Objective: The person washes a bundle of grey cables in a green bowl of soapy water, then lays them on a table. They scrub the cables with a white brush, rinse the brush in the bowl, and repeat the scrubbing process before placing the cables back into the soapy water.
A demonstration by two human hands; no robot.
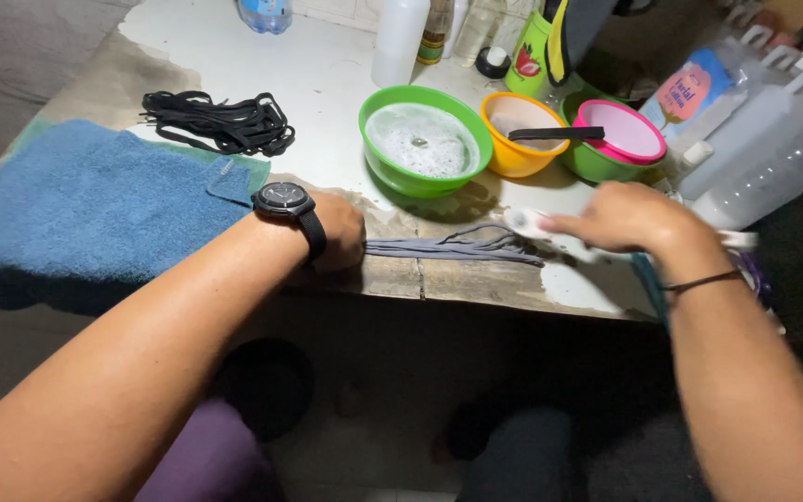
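My left hand point(335, 232), with a black watch on its wrist, presses down on one end of a bundle of grey shoelaces point(453, 247) stretched along the worn table edge. My right hand point(620, 218) grips a white brush point(530, 223) whose head rests on the other end of the grey laces; the hand is blurred. A green bowl of soapy water point(425, 138) stands just behind the laces.
A blue towel point(85, 204) lies at the left, with a pile of black shoelaces point(220, 123) behind it. An orange bowl point(524, 135), a pink-and-green bowl point(620, 139), several white bottles point(773, 139) and a green cup point(532, 46) crowd the back right.
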